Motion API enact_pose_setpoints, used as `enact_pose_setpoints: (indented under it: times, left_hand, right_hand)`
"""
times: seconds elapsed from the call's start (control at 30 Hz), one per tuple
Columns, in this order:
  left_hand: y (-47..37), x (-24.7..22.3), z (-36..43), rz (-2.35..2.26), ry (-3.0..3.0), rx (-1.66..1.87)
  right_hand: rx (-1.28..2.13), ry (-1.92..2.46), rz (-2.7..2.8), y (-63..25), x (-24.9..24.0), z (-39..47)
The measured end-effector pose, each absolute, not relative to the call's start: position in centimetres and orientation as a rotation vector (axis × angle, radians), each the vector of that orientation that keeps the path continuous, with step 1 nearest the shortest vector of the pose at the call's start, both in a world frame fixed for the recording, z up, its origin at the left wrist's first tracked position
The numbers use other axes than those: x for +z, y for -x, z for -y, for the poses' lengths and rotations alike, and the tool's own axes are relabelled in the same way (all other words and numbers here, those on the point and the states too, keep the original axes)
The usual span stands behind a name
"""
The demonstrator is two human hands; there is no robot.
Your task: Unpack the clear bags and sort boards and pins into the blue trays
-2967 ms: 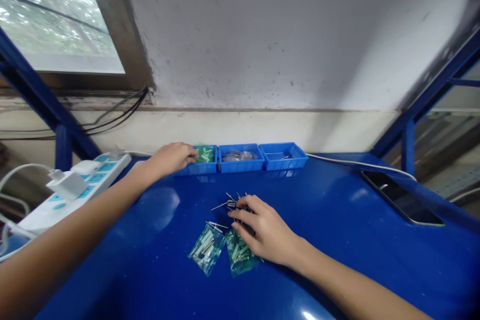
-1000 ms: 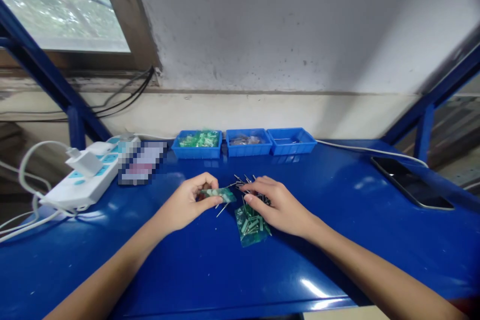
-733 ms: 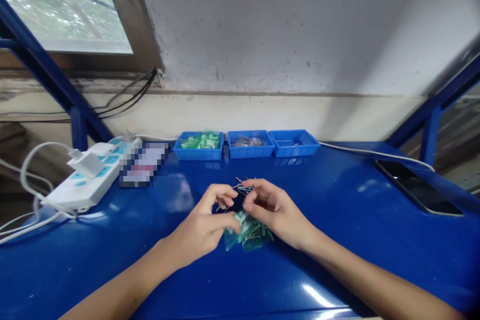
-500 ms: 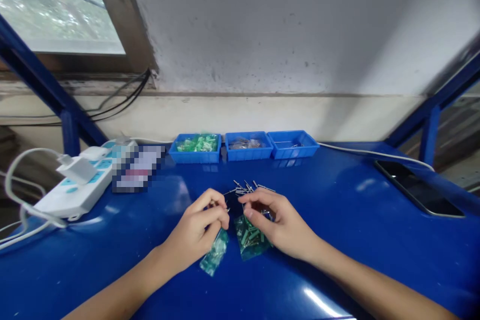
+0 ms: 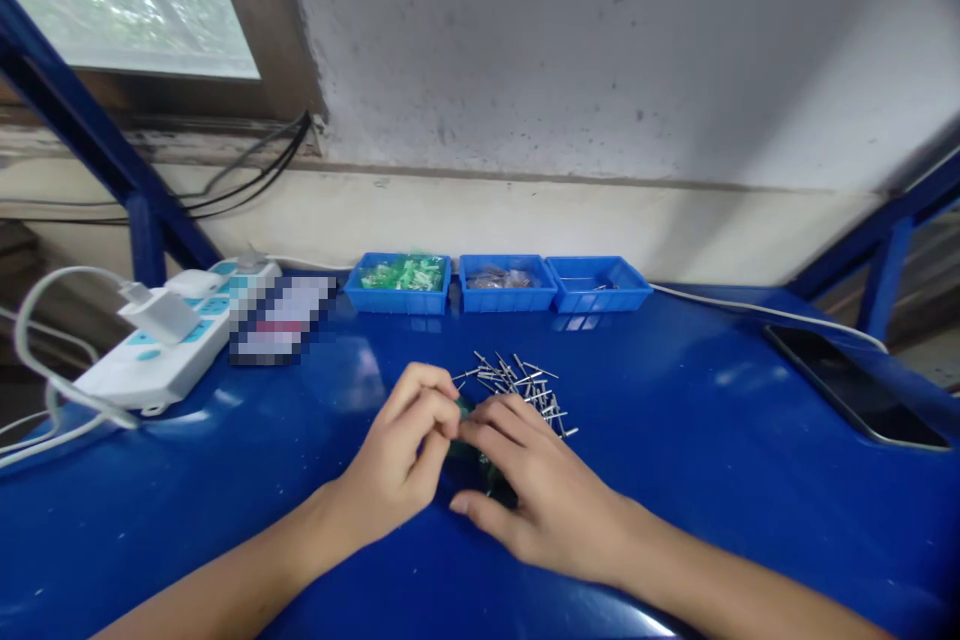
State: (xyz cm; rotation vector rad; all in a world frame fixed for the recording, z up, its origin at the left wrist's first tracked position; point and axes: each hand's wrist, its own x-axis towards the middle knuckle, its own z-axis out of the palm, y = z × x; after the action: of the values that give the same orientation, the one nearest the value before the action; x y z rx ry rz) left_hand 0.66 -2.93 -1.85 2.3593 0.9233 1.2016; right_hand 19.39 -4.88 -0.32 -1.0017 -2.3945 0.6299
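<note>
My left hand (image 5: 405, 440) is closed in a pinch at the edge of a green plastic bag (image 5: 459, 447). My right hand (image 5: 536, 490) lies over the bag, its fingertips meeting those of the left and its thumb spread apart. Most of the bag and whatever is inside it are hidden under the right hand. Just beyond the fingers, a loose pile of silver blind rivets (image 5: 517, 378) is scattered on the blue tabletop (image 5: 360, 585).
Along the wall stand three blue bins: one with green bags (image 5: 409, 272), one with small brownish bags (image 5: 499, 277), one with a few thin metal pieces (image 5: 600, 298). A white power strip (image 5: 169, 360) is at left, a dark phone (image 5: 855, 385) at right.
My right hand has shifted left and flattened over the green bag, its fingertips now meeting my left hand. More of the rivet pile shows. The separate bag that hung below my left hand is out of sight.
</note>
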Motion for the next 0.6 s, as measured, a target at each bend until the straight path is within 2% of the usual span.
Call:
enact_pose_setpoints:
  times: [0.4, 0.5, 0.6]
  left_hand:
    - [0.4, -1.0, 1.5, -1.206, -2.3, 1.331]
    - [0.9, -0.3, 1.1, -1.303, -2.362, 1.224]
    - [1.7, 0.0, 0.2, -1.366, -2.423, 0.961]
  right_hand:
    - [0.32, 1.05, 2.67, -20.2, -1.1, 4.6]
    - [0.313, 1.06, 2.746, -20.3, -1.1, 4.6]
    - [0.307, 1.088, 2.767, -20.3, -1.1, 4.6]
